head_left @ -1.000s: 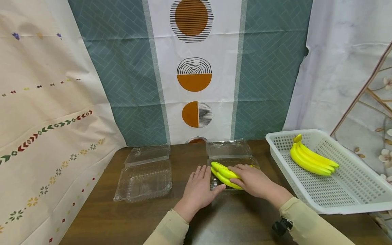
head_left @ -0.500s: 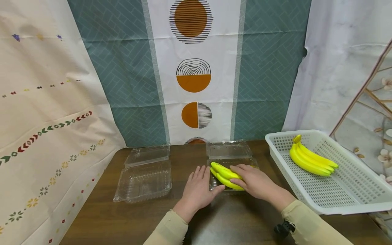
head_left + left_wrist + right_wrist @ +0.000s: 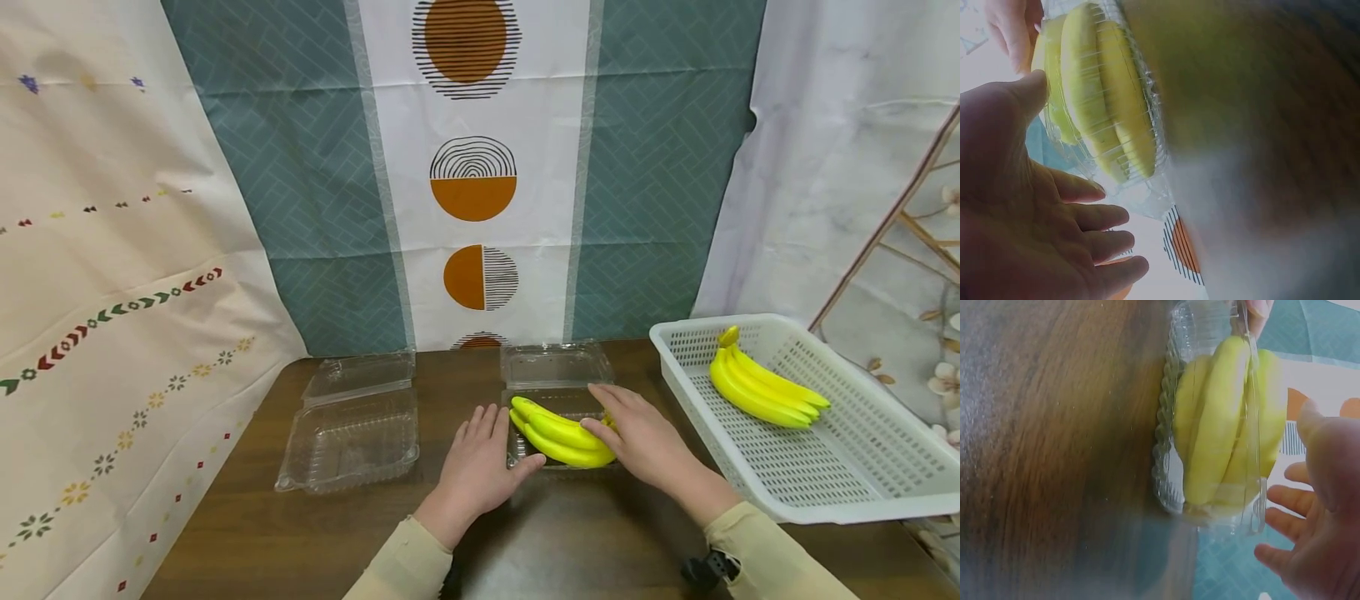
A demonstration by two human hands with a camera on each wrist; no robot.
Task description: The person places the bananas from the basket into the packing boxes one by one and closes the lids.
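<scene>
A bunch of yellow bananas (image 3: 561,435) lies in a clear plastic clamshell container (image 3: 1166,444), whose lid (image 3: 557,367) is folded back toward the curtain. My left hand (image 3: 480,462) is at the container's left side, fingers straight, with its thumb near the rim; whether it touches the plastic I cannot tell. At the right end of the bunch is my right hand (image 3: 648,437), its fingers loose and spread. In the right wrist view these fingers (image 3: 1288,500) stand just off the container wall and hold nothing. The right hand partly hides the stem end.
A second clear container (image 3: 348,442) stands with its lid back on the left of the brown wooden table (image 3: 315,542). On the right, a white perforated basket (image 3: 750,492) holds another banana bunch (image 3: 761,387). A patterned curtain (image 3: 315,208) hangs behind the table.
My right hand has let go of the bananas and shifted slightly right, uncovering more of the bunch. My left hand stays at the container's left side.
</scene>
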